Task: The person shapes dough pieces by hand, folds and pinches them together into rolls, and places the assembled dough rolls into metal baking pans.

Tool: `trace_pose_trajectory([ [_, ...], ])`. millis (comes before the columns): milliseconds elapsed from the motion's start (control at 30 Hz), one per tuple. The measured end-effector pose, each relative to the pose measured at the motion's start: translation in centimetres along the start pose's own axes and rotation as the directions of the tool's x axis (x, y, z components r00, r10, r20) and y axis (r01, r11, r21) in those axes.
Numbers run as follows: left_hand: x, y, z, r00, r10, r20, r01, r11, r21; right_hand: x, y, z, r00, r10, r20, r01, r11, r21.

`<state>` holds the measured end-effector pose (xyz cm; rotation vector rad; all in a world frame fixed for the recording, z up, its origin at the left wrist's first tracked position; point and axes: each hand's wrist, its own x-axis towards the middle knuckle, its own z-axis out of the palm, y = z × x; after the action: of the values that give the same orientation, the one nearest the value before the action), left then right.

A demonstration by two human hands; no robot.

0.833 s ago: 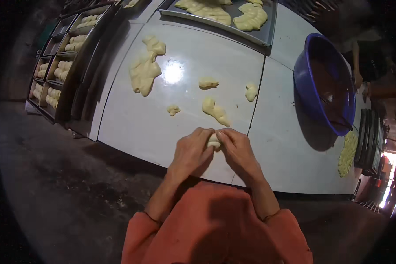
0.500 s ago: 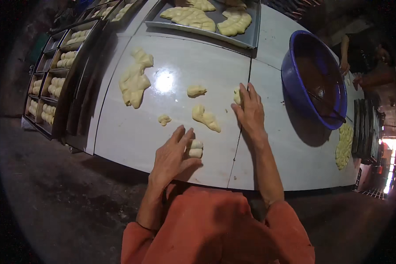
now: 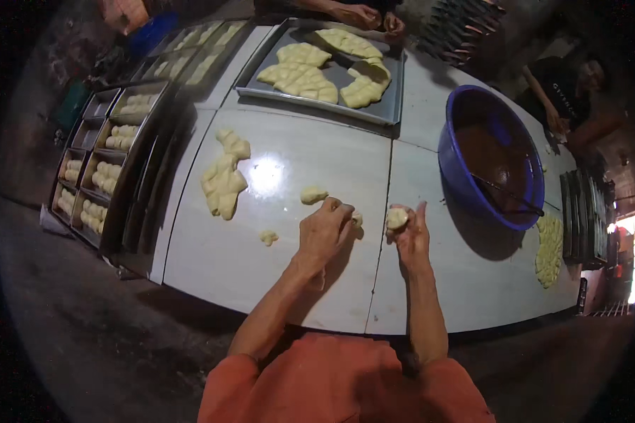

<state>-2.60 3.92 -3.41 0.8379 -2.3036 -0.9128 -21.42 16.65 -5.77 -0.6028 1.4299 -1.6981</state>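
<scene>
My left hand (image 3: 323,231) is closed, fingers pinched down on a piece of dough (image 3: 358,220) on the table; most of that piece is hidden beneath the hand. In my right hand (image 3: 413,243), turned palm up, a small rounded lump of dough (image 3: 397,217) rests between thumb and fingers. A smaller dough piece (image 3: 314,194) lies just beyond my left hand, and a tiny scrap (image 3: 268,237) sits to its left. Farther left is a long, lumpy slab of dough (image 3: 224,185). Something pale shows beside my left wrist, mostly covered.
A metal tray (image 3: 243,90) with scored dough slabs (image 3: 300,79) stands at the far side. To the right are a blue basin (image 3: 453,173) of brown contents with a stick, and another dough slab (image 3: 549,250). Compartmented pans (image 3: 113,137) hold rolls at left. Other people's hands (image 3: 360,15) appear beyond.
My left hand has moved up and right from the white rolls onto a dough piece. My right hand has turned over and lifted a dough lump. The whole view has shifted, showing more of the far side.
</scene>
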Motion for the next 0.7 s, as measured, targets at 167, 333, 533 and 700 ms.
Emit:
trace_pose_trajectory([
  [167, 2.1, -0.2, 2.4, 0.986, -0.078, 0.149, 0.033, 0.959, 0.283, -2.5, -3.7, 2.2, 0.982, 0.171, -0.078, -0.172, 0.985, -0.006],
  [333, 1.6, 2.7, 0.6, 0.974, -0.118, 0.194, 0.060, 0.957, 0.282, -4.0, -3.7, 1.0, 0.970, 0.184, -0.158, -0.189, 0.982, -0.017],
  [533, 1.1, 6.5, 0.0, 0.938, -0.119, 0.325, 0.184, 0.967, -0.177, -4.5, -4.4, 3.1, 0.976, 0.211, -0.061, -0.203, 0.972, 0.120],
  [700, 0.1, 5.2, 1.0, 0.902, -0.234, 0.362, 0.392, 0.794, -0.464, -4.0, -2.0, 1.2, 0.989, -0.064, -0.133, 0.000, 0.901, -0.434],
])
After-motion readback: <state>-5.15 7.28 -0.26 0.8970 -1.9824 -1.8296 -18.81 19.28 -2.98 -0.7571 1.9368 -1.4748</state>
